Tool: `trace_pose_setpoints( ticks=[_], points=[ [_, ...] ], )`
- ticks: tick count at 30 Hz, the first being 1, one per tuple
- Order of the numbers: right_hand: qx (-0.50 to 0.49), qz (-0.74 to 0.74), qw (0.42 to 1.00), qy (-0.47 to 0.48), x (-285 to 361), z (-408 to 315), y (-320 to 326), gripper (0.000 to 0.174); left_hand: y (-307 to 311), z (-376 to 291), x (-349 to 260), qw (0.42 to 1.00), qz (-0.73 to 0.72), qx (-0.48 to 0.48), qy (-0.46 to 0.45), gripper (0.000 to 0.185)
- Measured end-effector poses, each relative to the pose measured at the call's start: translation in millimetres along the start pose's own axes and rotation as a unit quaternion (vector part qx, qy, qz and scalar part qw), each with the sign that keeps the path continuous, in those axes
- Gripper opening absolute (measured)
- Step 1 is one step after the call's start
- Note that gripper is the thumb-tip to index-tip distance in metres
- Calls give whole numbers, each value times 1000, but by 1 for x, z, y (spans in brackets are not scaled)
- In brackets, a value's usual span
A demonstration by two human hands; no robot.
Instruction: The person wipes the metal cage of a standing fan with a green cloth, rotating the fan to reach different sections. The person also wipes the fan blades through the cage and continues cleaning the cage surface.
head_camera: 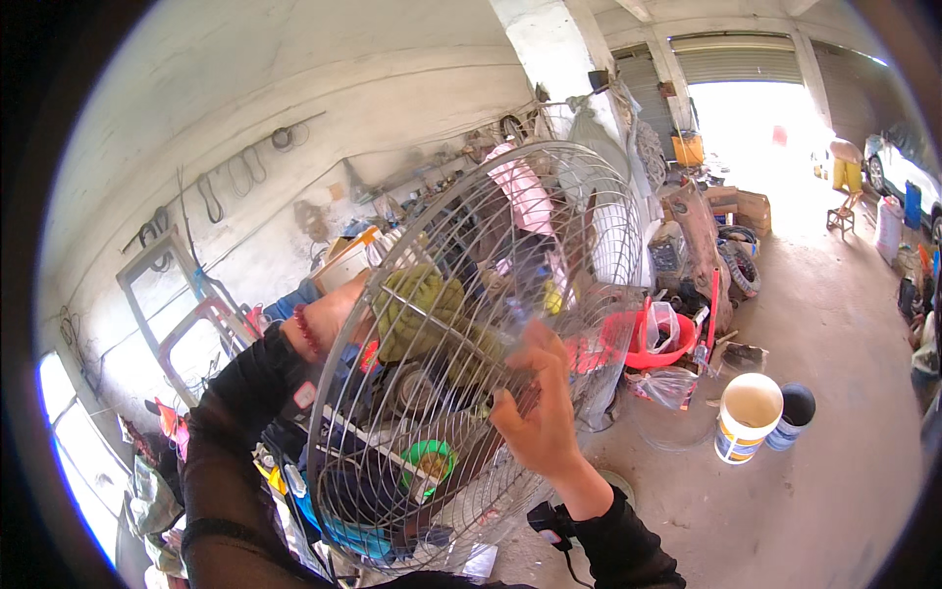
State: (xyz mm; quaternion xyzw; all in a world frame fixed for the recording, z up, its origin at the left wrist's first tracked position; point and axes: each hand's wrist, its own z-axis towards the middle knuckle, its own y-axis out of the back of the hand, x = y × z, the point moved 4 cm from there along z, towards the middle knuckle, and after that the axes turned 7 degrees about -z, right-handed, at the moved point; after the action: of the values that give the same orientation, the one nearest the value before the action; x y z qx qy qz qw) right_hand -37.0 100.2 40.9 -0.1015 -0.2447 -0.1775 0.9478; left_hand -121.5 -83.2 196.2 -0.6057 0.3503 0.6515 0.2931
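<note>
A large round metal fan guard (321,412), made of curved wires, stands tilted in front of me. My left hand (355,302) reaches behind its wires, a dark red bead bracelet at the wrist. It holds a bunched green cloth (416,309) against the inner side of the wires; the cloth hides most of its fingers. My right hand (543,412) is on the near side, with curled fingers and thumb gripping the guard close to its middle. Motion blurs its fingertips.
A red plastic basin (681,335) with a bag sits beyond the guard. On the floor to the right stand a white bucket (751,405) and a dark bucket (798,412). A green bowl (429,456) shows through the wires. Clutter lines the left wall.
</note>
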Motion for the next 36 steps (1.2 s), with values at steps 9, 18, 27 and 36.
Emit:
trace_pose_setpoints(
  ticks=[9,18,27,36],
  points=[
    [-6,17,1000,-24,2,-2,12,39,8,41,-6,934,275,60,-220,47],
    [-22,3,1000,-16,3,-2,19,40,69,149,-5,783,607,-45,-128,23],
    [-11,-25,1000,3,0,-5,13,38,50,137,-10,741,645,24,-187,37],
    [-16,0,1000,12,-6,6,13,36,36,30,4,903,429,2,-20,42]
  ],
)
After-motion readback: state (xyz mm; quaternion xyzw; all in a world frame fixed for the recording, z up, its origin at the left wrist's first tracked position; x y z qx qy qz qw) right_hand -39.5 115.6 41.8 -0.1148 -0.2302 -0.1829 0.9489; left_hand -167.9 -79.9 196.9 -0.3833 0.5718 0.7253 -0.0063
